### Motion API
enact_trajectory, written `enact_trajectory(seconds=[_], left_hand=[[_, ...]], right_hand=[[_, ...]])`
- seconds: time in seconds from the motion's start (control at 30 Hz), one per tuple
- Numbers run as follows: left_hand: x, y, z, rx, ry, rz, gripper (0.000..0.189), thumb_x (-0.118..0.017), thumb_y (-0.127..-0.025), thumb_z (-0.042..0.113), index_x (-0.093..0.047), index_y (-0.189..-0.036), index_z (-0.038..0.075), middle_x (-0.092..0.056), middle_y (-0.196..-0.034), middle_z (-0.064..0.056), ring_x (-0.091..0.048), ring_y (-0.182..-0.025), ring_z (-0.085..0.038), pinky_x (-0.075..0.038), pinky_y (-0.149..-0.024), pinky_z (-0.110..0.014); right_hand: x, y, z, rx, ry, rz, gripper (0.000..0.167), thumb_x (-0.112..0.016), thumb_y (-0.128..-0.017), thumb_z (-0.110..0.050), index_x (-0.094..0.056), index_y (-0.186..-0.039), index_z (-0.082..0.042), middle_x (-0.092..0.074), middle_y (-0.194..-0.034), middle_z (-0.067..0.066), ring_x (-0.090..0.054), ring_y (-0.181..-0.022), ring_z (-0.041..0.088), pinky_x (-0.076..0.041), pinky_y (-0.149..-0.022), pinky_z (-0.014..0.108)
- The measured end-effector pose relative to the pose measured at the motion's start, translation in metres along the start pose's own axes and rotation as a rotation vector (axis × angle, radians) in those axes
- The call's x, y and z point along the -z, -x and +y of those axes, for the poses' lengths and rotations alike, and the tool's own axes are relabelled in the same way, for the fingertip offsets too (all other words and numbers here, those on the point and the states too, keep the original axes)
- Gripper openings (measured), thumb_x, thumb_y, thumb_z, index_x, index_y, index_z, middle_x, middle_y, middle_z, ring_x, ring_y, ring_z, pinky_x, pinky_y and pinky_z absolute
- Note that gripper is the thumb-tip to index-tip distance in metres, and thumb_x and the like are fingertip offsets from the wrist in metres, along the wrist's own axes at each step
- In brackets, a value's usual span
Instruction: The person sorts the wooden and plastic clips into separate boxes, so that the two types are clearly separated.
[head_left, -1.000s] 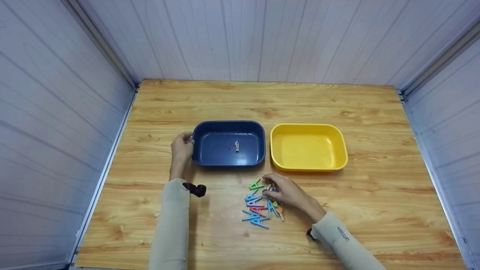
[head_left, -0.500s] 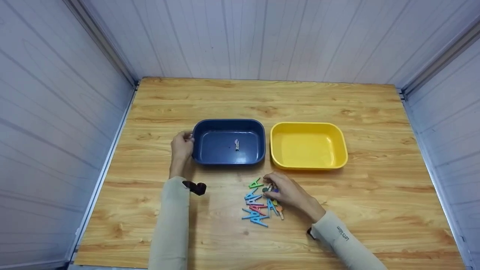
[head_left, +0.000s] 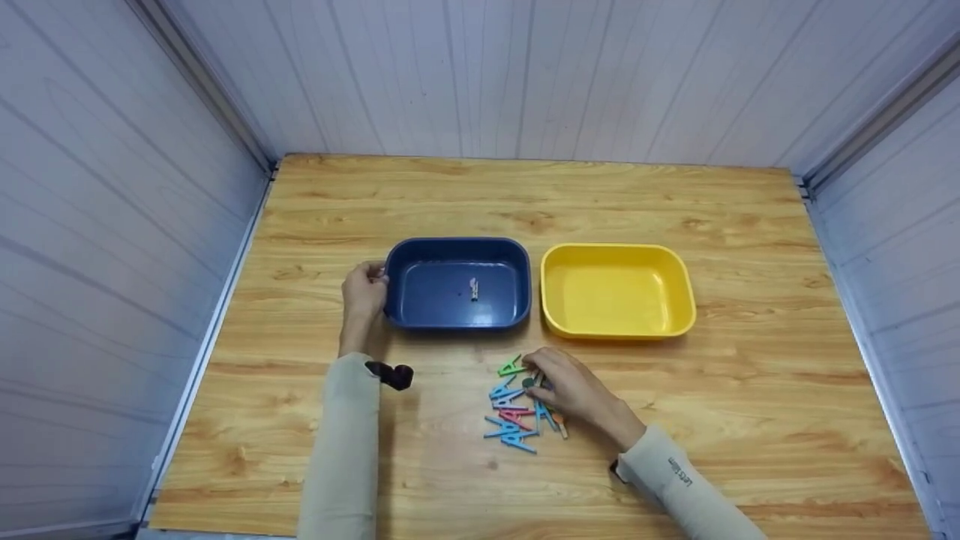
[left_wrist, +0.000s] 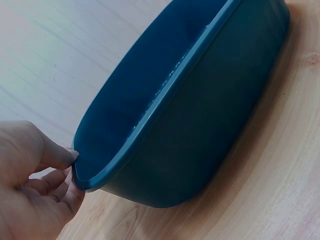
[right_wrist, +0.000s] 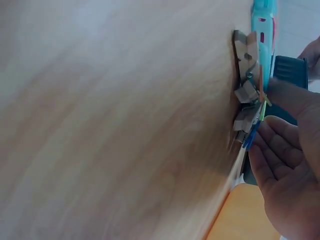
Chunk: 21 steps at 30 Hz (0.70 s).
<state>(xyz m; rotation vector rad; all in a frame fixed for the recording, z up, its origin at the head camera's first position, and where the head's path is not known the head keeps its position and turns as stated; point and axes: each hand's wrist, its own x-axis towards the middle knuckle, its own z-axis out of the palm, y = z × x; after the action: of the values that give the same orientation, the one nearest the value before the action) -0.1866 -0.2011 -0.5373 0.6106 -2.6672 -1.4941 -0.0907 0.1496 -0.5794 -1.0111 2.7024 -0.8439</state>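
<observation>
In the head view my left hand [head_left: 364, 296] pinches the left rim of a dark blue basin [head_left: 420, 321]. The left wrist view shows the thumb over that rim [left_wrist: 117, 162] and curled fingers beneath it. A small wooden clip [head_left: 474, 289] lies inside the basin. My right hand [head_left: 574, 386] bends over a pile of clothespins [head_left: 513, 416], thumb and forefinger apart around a clip with a dark green round top [head_left: 528, 383]. Several wooden clips [right_wrist: 246, 95] lie beside its fingers in the right wrist view. The palm side hides part of the pile in the head view.
A yellow basin [head_left: 619, 334] stands just right of the blue one, with a narrow gap between them. Pale panel walls [head_left: 480, 82] enclose the wooden table [head_left: 757, 315] at the back and both sides.
My right hand has shifted slightly left over the pile, and the dark green-topped clip has moved a little with it. The left hand keeps its hold on the blue basin.
</observation>
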Motion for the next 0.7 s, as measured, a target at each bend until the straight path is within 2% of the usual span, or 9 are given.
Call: enact_trajectory(seconds=[0.13,0.27,0.37,0.53,0.7], left_hand=[[0.0000,0.0010,-0.0004,0.005,0.017,0.001,0.029,-0.051,-0.092,-0.001,-0.063,-0.119,-0.001,-0.063,-0.110,-0.016,-0.058,-0.100,-0.024,-0.047,-0.089,-0.033],[0.0000,0.0016,-0.0002,0.006,0.031,-0.003,0.029,-0.051,-0.092,-0.001,-0.063,-0.119,-0.001,-0.063,-0.110,-0.016,-0.057,-0.100,-0.023,-0.047,-0.089,-0.032],[0.0005,0.0015,0.0002,0.010,0.031,-0.005,0.030,-0.051,-0.092,0.000,-0.062,-0.120,0.000,-0.063,-0.111,-0.016,-0.056,-0.100,-0.023,-0.047,-0.090,-0.033],[0.0007,0.0012,0.0004,0.013,0.027,-0.005,0.030,-0.051,-0.092,-0.001,-0.062,-0.120,0.000,-0.063,-0.111,-0.016,-0.057,-0.100,-0.024,-0.047,-0.090,-0.033],[0.0010,0.0015,0.0008,0.004,0.021,-0.005,0.030,-0.051,-0.092,0.000,-0.063,-0.119,0.000,-0.064,-0.111,-0.016,-0.058,-0.101,-0.025,-0.047,-0.090,-0.034]], right_hand=[[-0.0023,-0.0016,0.0009,-0.027,-0.080,0.022,0.040,-0.073,-0.085,-0.024,-0.060,-0.119,-0.009,-0.064,-0.109,0.002,-0.058,-0.100,0.013,-0.050,-0.089,0.034],[-0.0045,-0.0029,0.0027,-0.070,-0.265,0.056,0.040,-0.072,-0.085,-0.021,-0.059,-0.121,-0.008,-0.064,-0.108,0.003,-0.060,-0.092,0.015,-0.052,-0.078,0.030],[-0.0054,-0.0034,0.0027,-0.093,-0.367,0.092,0.041,-0.073,-0.085,-0.021,-0.059,-0.121,-0.006,-0.064,-0.107,0.004,-0.061,-0.089,0.017,-0.053,-0.075,0.029],[-0.0054,-0.0040,0.0005,-0.139,-0.486,0.137,0.045,-0.074,-0.084,-0.022,-0.059,-0.122,-0.004,-0.065,-0.108,0.006,-0.064,-0.096,0.019,-0.054,-0.084,0.033],[-0.0042,-0.0047,-0.0030,-0.170,-0.590,0.146,0.047,-0.073,-0.084,-0.015,-0.056,-0.125,-0.001,-0.064,-0.114,0.016,-0.064,-0.102,0.030,-0.052,-0.091,0.042]])
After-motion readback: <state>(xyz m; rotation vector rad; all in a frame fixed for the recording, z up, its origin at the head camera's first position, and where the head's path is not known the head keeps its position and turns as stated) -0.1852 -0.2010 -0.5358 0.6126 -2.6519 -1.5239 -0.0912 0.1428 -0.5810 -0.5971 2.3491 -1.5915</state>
